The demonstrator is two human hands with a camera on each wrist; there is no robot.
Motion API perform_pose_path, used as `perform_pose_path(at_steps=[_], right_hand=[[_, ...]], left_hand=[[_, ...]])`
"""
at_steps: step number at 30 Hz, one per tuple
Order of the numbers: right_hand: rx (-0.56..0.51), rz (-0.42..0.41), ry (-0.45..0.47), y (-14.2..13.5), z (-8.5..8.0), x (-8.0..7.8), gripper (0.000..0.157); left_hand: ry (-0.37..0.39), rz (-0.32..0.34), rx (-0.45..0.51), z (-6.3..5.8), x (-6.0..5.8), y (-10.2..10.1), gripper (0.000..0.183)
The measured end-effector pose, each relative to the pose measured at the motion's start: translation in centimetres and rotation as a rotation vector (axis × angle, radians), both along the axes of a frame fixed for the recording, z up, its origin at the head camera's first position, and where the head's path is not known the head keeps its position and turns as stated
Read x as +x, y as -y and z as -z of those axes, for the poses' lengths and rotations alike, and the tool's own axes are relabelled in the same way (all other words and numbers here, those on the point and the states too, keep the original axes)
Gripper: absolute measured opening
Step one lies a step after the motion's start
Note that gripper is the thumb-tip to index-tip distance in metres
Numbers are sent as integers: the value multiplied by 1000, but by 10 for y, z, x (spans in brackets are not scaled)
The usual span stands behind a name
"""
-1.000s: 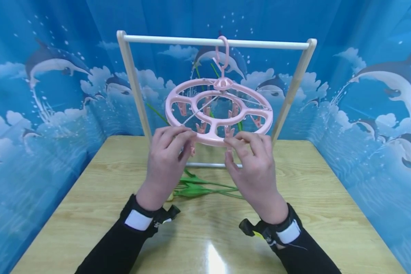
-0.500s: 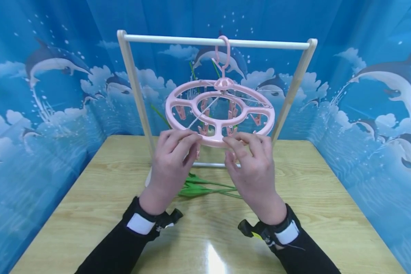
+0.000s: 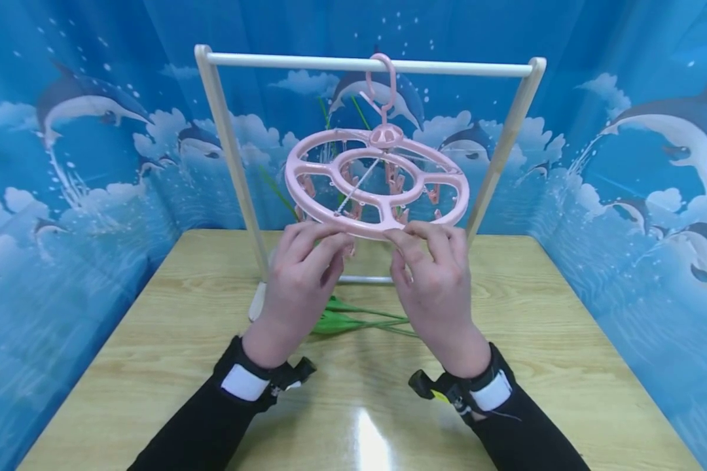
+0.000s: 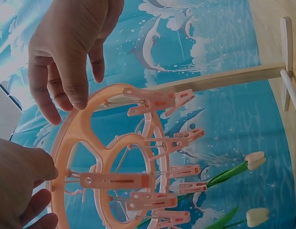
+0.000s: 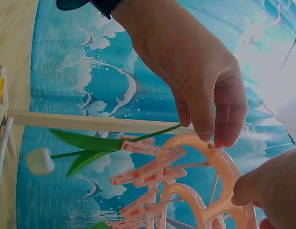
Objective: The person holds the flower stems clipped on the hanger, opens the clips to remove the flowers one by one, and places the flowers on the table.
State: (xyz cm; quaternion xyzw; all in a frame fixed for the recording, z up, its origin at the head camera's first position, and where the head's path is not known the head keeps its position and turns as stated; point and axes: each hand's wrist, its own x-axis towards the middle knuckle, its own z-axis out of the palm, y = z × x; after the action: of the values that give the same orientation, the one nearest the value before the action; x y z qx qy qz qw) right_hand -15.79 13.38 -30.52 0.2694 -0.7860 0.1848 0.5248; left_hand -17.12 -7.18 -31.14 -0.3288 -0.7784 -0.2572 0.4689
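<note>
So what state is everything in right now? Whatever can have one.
Rack: standing upright.
Hook: over the rack's bar.
Hanger: hung by the hook, front rim held.
Left grip: pinching the hanger's rim.
Right grip: pinching the rim too.
Clips: one closed on a stem; others hard to tell.
Clipped tulip: head down.
Loose stems: lying on the table.

Narrow gap between left hand (image 3: 299,278) and right hand (image 3: 438,281), pink hanger (image 3: 385,210) above.
</note>
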Motion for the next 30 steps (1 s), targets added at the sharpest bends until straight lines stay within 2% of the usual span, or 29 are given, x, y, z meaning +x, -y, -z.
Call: perform_pose_path(at_steps=[6, 12, 18, 23, 30], right_hand=[[-10, 28, -3, -2, 0, -3, 37], [-27, 66, -10, -5, -1, -7, 28], [-46, 71, 2, -7, -1, -8, 25], [-43, 63, 3, -8, -2, -7, 26], [-46, 45, -13, -8, -3, -6, 24]], left_hand=[[-15, 29, -10, -2, 0, 0, 22], [-27, 53, 4, -4, 0, 4, 20], [-32, -21, 72, -6, -4, 12, 12], [-36, -64, 113, -4, -7, 15, 17], [-48, -102, 123, -4, -9, 14, 24]])
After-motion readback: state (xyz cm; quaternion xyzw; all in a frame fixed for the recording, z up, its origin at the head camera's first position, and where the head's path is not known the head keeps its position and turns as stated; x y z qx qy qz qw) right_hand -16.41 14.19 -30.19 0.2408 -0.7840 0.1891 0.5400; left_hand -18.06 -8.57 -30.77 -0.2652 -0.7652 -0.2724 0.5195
